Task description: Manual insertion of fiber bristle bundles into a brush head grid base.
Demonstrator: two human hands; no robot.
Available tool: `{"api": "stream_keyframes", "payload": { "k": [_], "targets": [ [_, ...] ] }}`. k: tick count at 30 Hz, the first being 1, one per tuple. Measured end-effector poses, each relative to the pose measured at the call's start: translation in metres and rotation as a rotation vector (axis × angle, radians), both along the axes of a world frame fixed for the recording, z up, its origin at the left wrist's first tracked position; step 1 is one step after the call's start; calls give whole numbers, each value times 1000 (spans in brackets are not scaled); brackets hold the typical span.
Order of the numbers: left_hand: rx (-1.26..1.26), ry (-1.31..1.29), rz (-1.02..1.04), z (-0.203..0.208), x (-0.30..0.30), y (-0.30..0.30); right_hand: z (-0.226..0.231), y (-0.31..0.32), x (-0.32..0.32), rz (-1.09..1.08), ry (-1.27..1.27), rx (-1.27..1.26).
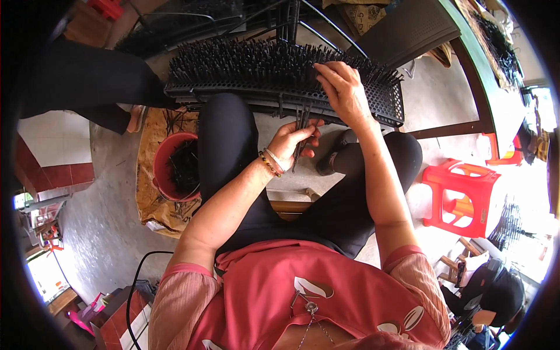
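Note:
Across my knees stands a black perforated rack, its holes filled with a dense crowd of upright thin black rods. My left hand, with beaded bracelets at the wrist, is closed around a small bundle of thin dark rods just below the rack's near edge. Above the right part of the rack my right hand bends down, thumb and fingers pinched together at the tops of the rods. A short black rod end shows at its fingertips; the rest of that rod blends into the others.
Left of my knee, a red bucket with black pieces stands on a brown sack. Another person's dark-trousered leg reaches in from the left. At the right are a red plastic stool and a table leg.

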State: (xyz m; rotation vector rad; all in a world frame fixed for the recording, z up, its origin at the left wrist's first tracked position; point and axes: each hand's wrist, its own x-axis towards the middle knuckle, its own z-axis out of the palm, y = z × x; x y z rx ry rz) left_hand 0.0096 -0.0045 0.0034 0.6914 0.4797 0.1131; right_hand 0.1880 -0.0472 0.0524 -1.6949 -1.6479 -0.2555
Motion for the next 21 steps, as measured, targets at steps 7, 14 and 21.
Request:
{"api": "stream_keyframes", "payload": {
  "k": [7, 14, 21],
  "targets": [
    [26, 8, -1, 1, 0, 0, 4, 0, 1, -67, -43, -3],
    [15, 18, -10, 5, -1, -1, 5, -4, -7, -45, 23, -43],
    [8, 24, -11, 4, 0, -1, 3, -4, -6, -123, 20, 4]
  ]
}}
